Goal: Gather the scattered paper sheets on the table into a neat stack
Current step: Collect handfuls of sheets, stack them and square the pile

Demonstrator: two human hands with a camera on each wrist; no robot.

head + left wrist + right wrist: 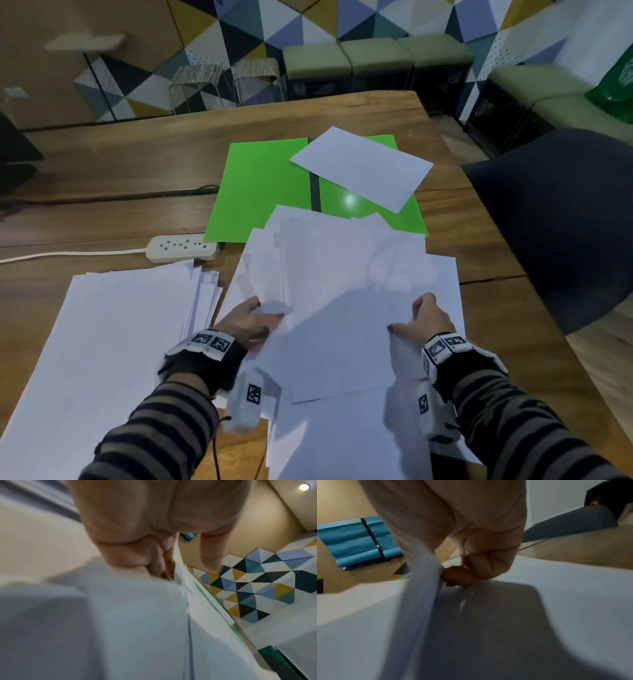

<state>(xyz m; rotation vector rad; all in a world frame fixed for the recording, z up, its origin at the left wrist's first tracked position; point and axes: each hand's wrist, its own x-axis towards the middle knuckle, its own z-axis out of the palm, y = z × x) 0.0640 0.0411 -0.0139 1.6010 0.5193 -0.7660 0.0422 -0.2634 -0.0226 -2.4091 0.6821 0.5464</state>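
Several loose white sheets (342, 308), too overlapped to count, lifted just above the wooden table (102, 164) at centre, pinched by a left hand (251, 320) at one side edge and a right hand (430, 320) at the other, fingers curled round the paper, likely to square the edges. One fanned pile (113, 342) lying left. One single sheet (363, 168) resting across one green folder (267, 192) beyond; one power strip (183, 247) nearby.
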